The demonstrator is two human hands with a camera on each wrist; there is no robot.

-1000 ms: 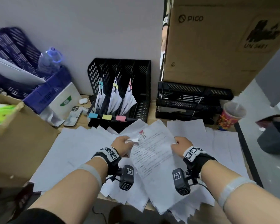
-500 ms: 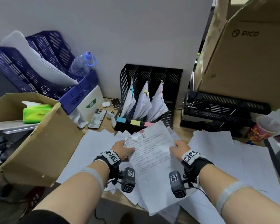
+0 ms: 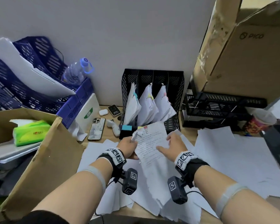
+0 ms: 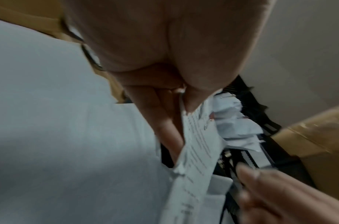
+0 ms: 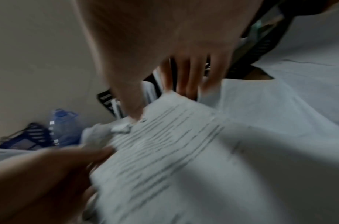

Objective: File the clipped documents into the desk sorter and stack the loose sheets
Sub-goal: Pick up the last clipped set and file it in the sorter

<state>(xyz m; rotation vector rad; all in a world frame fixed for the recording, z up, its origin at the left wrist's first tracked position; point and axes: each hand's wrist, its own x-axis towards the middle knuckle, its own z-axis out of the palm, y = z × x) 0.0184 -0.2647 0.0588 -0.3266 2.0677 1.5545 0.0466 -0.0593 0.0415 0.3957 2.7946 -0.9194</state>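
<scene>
I hold a clipped document (image 3: 149,143), printed pages with a pink binder clip (image 3: 145,128) at the top, tilted up just in front of the black mesh desk sorter (image 3: 176,88). My left hand (image 3: 133,140) pinches its left edge, thumb on top (image 4: 182,103). At the right edge my right hand (image 3: 166,145) pinches it, thumb on the page and fingers behind (image 5: 159,104). Three sorter slots hold clipped bundles (image 3: 149,105) with blue, yellow and pink clips. Loose sheets (image 3: 233,152) cover the desk under and beside my arms.
An open cardboard box (image 3: 44,152) with a green tissue pack (image 3: 29,132) stands at the left. Blue trays (image 3: 23,81), a water bottle (image 3: 78,71) and a phone (image 3: 96,130) lie behind it. Black stacked trays (image 3: 225,105), a paper cup (image 3: 262,122) and a large carton (image 3: 249,54) fill the right.
Both hands have lifted the clipped document off the loose sheets and brought its top closer to the sorter's front. My head has turned left, showing more of the box and trays.
</scene>
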